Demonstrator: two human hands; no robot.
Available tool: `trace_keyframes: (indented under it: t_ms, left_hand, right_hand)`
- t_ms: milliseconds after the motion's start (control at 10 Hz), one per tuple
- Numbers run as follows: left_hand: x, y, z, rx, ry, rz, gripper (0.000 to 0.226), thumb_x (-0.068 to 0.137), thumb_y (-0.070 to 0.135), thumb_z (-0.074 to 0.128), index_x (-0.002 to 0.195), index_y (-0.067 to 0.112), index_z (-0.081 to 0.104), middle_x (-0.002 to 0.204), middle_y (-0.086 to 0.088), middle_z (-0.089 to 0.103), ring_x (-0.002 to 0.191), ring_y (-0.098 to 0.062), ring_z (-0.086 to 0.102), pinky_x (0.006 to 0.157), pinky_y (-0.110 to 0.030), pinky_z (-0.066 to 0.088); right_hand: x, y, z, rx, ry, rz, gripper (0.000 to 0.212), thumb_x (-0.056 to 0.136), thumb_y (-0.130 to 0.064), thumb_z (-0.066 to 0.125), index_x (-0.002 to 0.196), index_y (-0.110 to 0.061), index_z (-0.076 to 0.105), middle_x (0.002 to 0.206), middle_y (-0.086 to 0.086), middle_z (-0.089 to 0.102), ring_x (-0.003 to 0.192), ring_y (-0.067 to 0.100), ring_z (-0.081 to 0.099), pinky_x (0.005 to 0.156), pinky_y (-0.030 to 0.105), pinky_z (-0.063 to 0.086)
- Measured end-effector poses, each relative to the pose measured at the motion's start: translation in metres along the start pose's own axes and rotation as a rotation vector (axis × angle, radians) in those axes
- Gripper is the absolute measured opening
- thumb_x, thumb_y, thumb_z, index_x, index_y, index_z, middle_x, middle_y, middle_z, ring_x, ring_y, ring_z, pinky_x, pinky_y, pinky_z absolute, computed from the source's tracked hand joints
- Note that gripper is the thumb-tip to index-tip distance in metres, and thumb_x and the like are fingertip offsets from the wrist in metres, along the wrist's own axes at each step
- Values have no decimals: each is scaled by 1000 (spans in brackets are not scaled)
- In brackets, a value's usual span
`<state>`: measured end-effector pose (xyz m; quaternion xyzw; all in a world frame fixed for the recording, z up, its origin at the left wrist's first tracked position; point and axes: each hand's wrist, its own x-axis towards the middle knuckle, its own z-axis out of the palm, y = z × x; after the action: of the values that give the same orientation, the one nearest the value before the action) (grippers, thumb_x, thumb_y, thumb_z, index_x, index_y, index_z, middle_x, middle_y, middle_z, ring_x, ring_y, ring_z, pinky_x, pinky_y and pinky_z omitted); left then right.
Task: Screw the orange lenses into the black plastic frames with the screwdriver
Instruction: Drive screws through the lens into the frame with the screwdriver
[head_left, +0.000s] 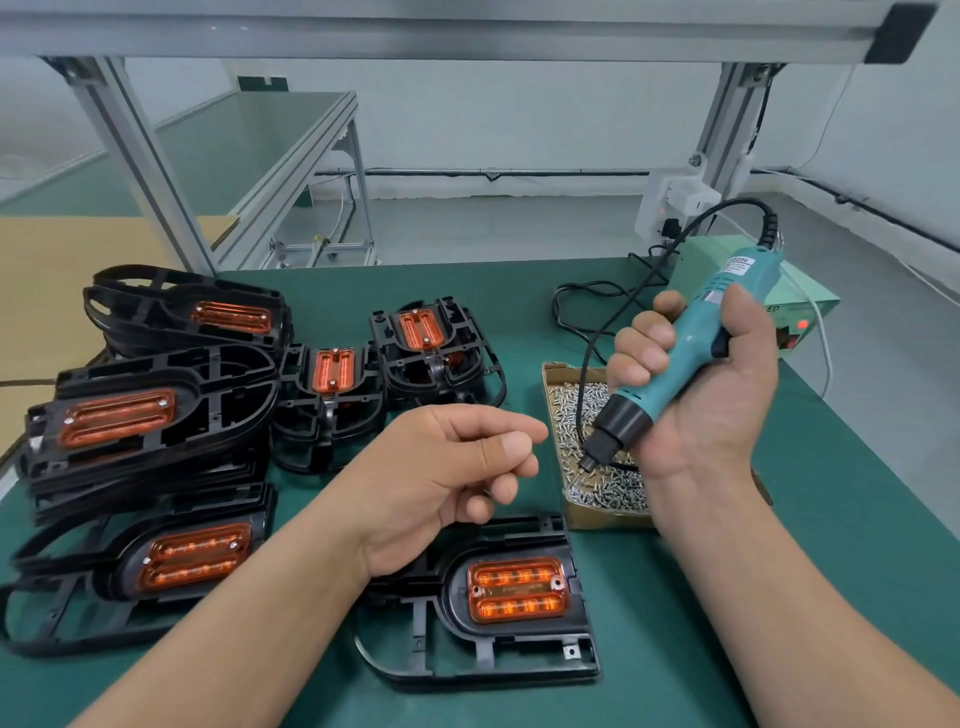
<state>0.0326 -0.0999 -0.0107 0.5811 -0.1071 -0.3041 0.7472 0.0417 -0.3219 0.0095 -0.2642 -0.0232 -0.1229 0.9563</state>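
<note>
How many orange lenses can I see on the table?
6 orange lenses: three on the left, two in the middle, one in the front frame. More may hide lower in the stacks.

One frame (454, 603) lies front and centre on the surface (857, 467), a lens (517, 590) seated in it. A box of screws (608, 519) sits just behind it to the right, the screwdriver (685, 353) held above the box. Stacked frames (218, 384) occupy the left side; a power unit (696, 265) stands rear right.
</note>
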Motion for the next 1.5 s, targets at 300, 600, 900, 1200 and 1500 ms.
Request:
trace_keyframes:
  t_ms: [300,600,900,1200,1500]
  left_hand:
    - [-2,-4,6,220,8,24,21,96,5,73,113,15,77,104,-15,79,73,-14,66,54,-18,48]
    - [-4,-4,11,178,19,-21,11,96,1,74,99,9,79,99,-19,79,76,-18,73,56,-21,55]
    - [-6,-5,18,110,-6,-47,16,97,-2,71,113,1,69,100,-20,79,81,-21,77,58,-21,58]
    - [-7,-5,18,106,-27,-54,16,96,-2,72,111,2,69,101,-20,78,82,-23,77,61,-22,59]
    - [-7,-4,18,137,-13,-38,16,96,-2,73,110,2,67,98,-20,78,80,-22,77,62,-22,59]
  right_hand:
    - [-2,-6,2,74,-14,-40,37,103,-49,49,95,-13,56,76,-3,43,57,10,41,50,23,41]
    - [-5,-4,5,82,-16,-44,37,102,-49,49,95,-13,56,75,-3,43,57,10,42,50,23,41]
    - [-7,-4,6,54,-7,-79,35,102,-47,49,95,-13,55,75,-2,42,57,11,42,51,24,40]
    - [-6,-1,5,29,-4,-71,36,104,-47,48,95,-13,55,75,-1,43,57,12,41,51,25,40]
    - [-6,0,5,-9,4,-81,35,103,-46,49,94,-13,55,75,-1,42,57,13,41,52,26,40]
